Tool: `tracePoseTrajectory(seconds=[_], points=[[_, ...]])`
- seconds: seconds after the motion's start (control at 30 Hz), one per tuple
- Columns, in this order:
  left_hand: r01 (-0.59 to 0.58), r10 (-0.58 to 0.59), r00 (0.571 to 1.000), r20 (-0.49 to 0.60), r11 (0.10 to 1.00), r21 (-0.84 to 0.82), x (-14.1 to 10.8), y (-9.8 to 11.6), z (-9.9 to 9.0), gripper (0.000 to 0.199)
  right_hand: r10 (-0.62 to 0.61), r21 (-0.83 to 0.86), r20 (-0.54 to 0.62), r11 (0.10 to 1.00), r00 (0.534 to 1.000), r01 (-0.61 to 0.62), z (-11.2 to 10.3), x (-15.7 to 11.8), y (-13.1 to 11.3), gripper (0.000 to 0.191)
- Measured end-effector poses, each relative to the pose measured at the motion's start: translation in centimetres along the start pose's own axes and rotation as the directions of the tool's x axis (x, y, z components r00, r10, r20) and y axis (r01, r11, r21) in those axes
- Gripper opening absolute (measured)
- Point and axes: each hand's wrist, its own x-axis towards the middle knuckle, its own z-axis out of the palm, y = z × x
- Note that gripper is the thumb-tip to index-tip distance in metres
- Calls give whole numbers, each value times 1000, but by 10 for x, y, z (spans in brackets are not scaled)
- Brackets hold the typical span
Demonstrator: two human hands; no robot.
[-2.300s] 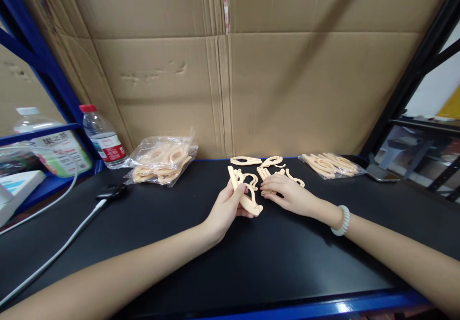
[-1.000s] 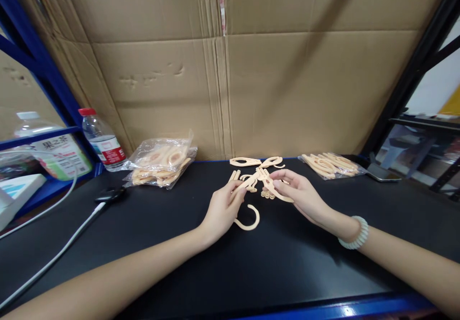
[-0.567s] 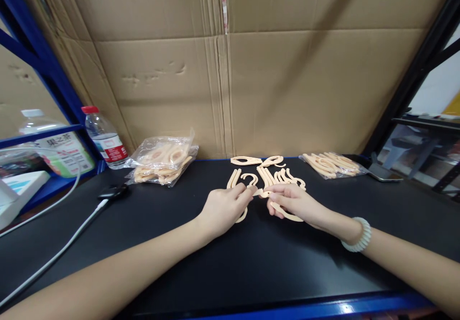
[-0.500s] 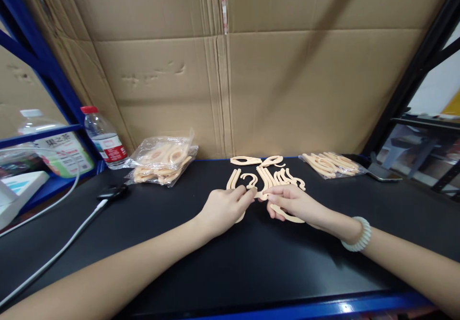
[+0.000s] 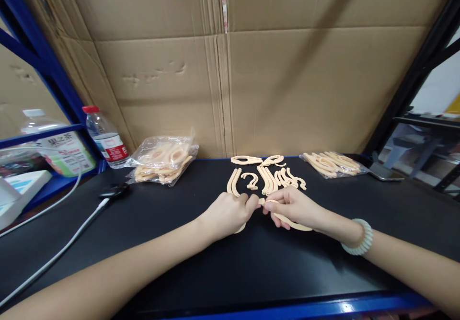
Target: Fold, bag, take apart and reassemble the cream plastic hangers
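My left hand (image 5: 227,215) is closed on a beige curved hanger arm (image 5: 241,228), whose end shows below the fingers. In my right hand (image 5: 293,207) is another beige hanger arm (image 5: 296,225), sticking out under the palm. The fingertips of both hands nearly meet where the pieces come together; fingers hide most of this joint. Just beyond the hands lie loose curved hanger arms (image 5: 268,181), two more arms (image 5: 234,181) at left, hanger hooks (image 5: 253,180), and several smaller hooks (image 5: 287,178) at right. Two folded hangers (image 5: 246,159) rest at the back.
Bagged hangers (image 5: 161,159) lie at back left, bagged hanger parts (image 5: 330,163) at back right beside a phone (image 5: 386,172). A red-capped bottle (image 5: 108,140), a black device (image 5: 113,191) and its white cable (image 5: 68,245) are left. Cardboard (image 5: 287,95) walls the back.
Both hands have shifted slightly towards me with the hanger arms. The fingertips have turned at the joint, and the right piece now points a little lower. The loose parts lie as before.
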Motion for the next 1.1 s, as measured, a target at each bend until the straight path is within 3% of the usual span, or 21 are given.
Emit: tracePoseTrajectory(seconds=[0.1, 0.17, 0.23, 0.33, 0.4, 0.43, 0.53, 0.67, 0.8, 0.93, 1.1], points=[[72, -70, 997, 22, 993, -97, 1, -2, 2, 16, -165, -231, -82, 962, 983, 142, 5, -5, -3, 34], [191, -198, 980, -3, 951, -244, 2, -5, 6, 21, -344, -403, -103, 872, 933, 277, 4, -10, -8, 38], [290, -345, 937, -45, 846, -448, 2, -9, 11, 29, -477, -472, -134, 801, 869, 368, -4, -14, -15, 36], [320, -525, 850, -40, 576, -752, 3, -14, 15, 34, -636, -552, -239, 711, 734, 436, -29, -15, -21, 22], [311, -592, 802, 75, 307, -899, 5, -15, 16, 35, -702, -663, -279, 634, 655, 398, -51, -12, -19, 17], [301, -603, 784, 150, 157, -941, 6, -16, 16, 34, -701, -695, -294, 623, 650, 359, -62, -10, -16, 17], [231, -594, 745, 304, -198, -953, 7, -17, 15, 30, -656, -754, -276, 601, 702, 265, -86, -1, -1, 19], [130, -596, 718, 359, -392, -911, 6, -19, 11, 33, -548, -808, -207, 563, 811, 175, -96, 8, 19, 24], [41, -586, 725, 363, -489, -871, 4, -21, 7, 31, -445, -821, -194, 561, 874, 103, -96, 10, 26, 31], [38, -599, 710, 369, -491, -870, 3, -20, 6, 28, -388, -831, -164, 550, 907, 85, -94, 8, 27, 37], [17, -637, 688, 346, -463, -886, 4, -19, 11, 25, -407, -855, -201, 517, 891, 43, -91, 7, 29, 32]])
